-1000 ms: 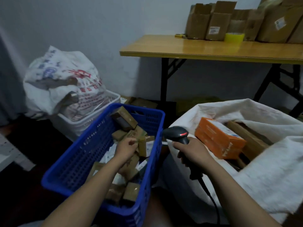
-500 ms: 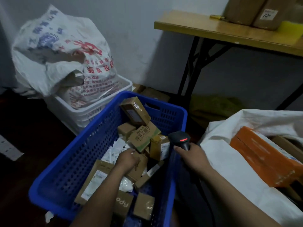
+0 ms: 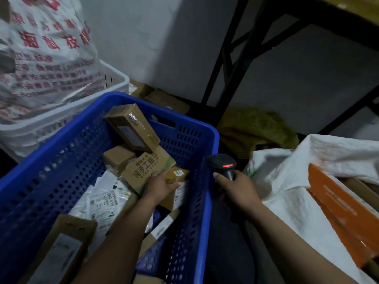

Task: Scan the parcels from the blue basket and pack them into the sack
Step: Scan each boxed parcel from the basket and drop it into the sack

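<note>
Clamping left hand (image 3: 159, 186) fingers (image 3: 174, 184) on printed parcel (image 3: 141, 171) by blue basket (image 3: 213, 140) right rim; gripping scanner (image 3: 222, 165) in right hand (image 3: 240, 191), gap beside sack (image 3: 287, 201). Reached farther than before.

Basket (image 3: 205, 181) (parcels (image 3: 131, 126) inside) left of sack (image 3: 297, 212).

1. Dim indoor light; colours are muted and grainy.
2. The wall (image 3: 174, 48) at upper centre is brightest; a broad shadow lies on it beneath the worktop (image 3: 367, 7), upper right.
3. The printed bag (image 3: 47, 58), upper left, is smeared by blur.
4. Bottom centre, beside the blue basket (image 3: 202, 201), sinks to near black.
5. The scanner (image 3: 222, 162) shows a small red glow.
6. Straight lines lean near the frame edges.
</note>
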